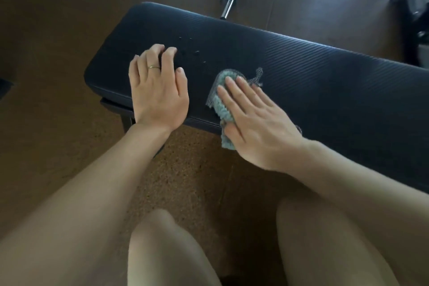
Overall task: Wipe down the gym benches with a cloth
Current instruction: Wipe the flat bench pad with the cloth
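From the head camera, a black ribbed gym bench pad serves as the desk. The right hand lies flat, fingers straight, pressing a teal cloth at the desk's near edge. The left hand, wearing a ring, rests near the desk's left end, fingers bent, holding nothing. Small water droplets sit just beyond its fingertips.

We see a dim, warm-toned view lit from the upper right, where a pale sheen streaks the bench padding and floor, while the corners sink into shadow, wide-angle bending curves the edges, and everything looks slightly soft.
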Demonstrator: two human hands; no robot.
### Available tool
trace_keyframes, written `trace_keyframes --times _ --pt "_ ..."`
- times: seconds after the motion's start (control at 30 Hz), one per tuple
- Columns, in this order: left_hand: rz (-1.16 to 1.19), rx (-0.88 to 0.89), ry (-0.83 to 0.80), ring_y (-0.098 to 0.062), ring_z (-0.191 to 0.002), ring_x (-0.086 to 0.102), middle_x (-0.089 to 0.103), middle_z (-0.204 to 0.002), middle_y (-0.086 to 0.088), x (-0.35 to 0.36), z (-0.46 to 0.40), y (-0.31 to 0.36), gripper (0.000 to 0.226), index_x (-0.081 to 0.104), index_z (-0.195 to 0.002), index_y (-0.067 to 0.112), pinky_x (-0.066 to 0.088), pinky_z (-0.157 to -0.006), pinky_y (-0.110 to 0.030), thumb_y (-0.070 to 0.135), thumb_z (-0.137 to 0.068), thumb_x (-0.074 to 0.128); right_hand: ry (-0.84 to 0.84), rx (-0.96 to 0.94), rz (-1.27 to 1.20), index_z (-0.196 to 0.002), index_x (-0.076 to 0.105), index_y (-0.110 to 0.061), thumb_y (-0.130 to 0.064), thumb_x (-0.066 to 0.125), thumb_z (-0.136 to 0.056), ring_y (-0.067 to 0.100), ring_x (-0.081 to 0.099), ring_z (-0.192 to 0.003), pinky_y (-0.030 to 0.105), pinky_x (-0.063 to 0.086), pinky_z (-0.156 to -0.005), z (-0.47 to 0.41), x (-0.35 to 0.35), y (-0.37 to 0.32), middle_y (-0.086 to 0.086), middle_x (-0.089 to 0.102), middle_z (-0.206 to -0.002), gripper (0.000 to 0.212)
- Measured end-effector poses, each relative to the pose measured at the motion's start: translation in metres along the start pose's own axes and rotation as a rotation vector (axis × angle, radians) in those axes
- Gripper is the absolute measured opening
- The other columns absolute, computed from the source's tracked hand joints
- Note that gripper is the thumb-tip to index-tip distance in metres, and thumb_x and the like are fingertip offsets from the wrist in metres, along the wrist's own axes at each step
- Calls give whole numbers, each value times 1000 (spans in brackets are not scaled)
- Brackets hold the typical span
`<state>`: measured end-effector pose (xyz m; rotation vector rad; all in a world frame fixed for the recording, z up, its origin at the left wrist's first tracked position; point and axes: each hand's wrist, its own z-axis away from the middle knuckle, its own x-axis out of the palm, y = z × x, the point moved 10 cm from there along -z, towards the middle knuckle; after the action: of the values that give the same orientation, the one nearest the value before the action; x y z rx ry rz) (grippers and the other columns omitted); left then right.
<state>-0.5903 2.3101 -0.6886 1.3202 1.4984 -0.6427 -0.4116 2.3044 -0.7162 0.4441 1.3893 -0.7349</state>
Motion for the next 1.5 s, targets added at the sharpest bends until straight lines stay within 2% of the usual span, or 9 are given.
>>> trace_keyframes --times 0.2,0.43,0.6,0.73,0.87,1.0,1.1,1.3,1.5 --pt "43 1 32 -31 -139 42 47 -149 -13 -1 3 -2 46 46 -143 8 25 -121 -47 27 -103 31 -6 -127 58 -164 -7 -19 -51 10 -107 18 -17 -157 38 -5 -129 -17 1 -7 3 -13 -171 68" --pt "30 -33 -50 -33 -142 37 41 -153 -15 2 1 -5 51 40 -147 6 21 -124 -50 29 -102 28 25 -58 -53 -164 -2 -21 -46 15 -110 15 -15 -157 33 -11 -126 -69 -14 -12 1 -9 -172 62" --pt "-14 -62 -135 -33 -146 32 35 -156 -14 7 2 -6 52 35 -151 7 13 -127 -49 32 -106 28 4 -154 17 -164 -3 -20 -48 13 -108 18 -13 -158 40 -2 -129 6 -1 -6 1 -7 -172 65" --pt "-40 -71 -158 -30 -148 30 35 -156 -13 11 2 -7 53 34 -151 8 8 -128 -47 34 -106 25 -23 -232 56 -164 -3 -24 -50 9 -107 14 -13 -158 37 0 -128 32 3 22 -4 -7 -171 64" --pt "-56 -95 -151 -30 -146 33 38 -154 -12 11 2 -5 55 36 -151 8 9 -128 -47 35 -105 23 7 -264 25 -164 1 -24 -49 12 -107 14 -12 -158 36 -4 -129 -15 -6 20 -3 -4 -172 63" --pt "-33 -106 -160 -27 -146 32 37 -154 -11 8 2 -6 50 34 -152 11 8 -128 -45 30 -107 28 0 -156 -52 -165 3 -22 -43 17 -109 14 -9 -158 36 -5 -129 -101 -24 26 -1 -3 -173 62" --pt "-44 -125 -179 -26 -147 31 37 -153 -9 10 1 -7 47 34 -151 13 6 -129 -44 30 -108 29 -7 -160 -61 -165 2 -19 -42 17 -109 16 -9 -158 37 -4 -129 -112 -27 28 1 -3 -173 62" --pt "-47 -152 -197 -28 -142 36 41 -149 -7 11 1 -7 49 37 -149 15 12 -128 -46 33 -106 22 -35 -342 36 -164 7 -16 -46 18 -109 22 -5 -159 42 3 -130 -5 -7 27 5 0 -172 64" --pt "-41 -187 -229 -27 -141 34 37 -151 -6 11 2 -9 49 37 -149 16 15 -127 -46 34 -106 23 -69 -463 19 -164 6 -24 -47 12 -106 15 -6 -159 39 1 -129 -56 -18 39 -2 1 -172 63"
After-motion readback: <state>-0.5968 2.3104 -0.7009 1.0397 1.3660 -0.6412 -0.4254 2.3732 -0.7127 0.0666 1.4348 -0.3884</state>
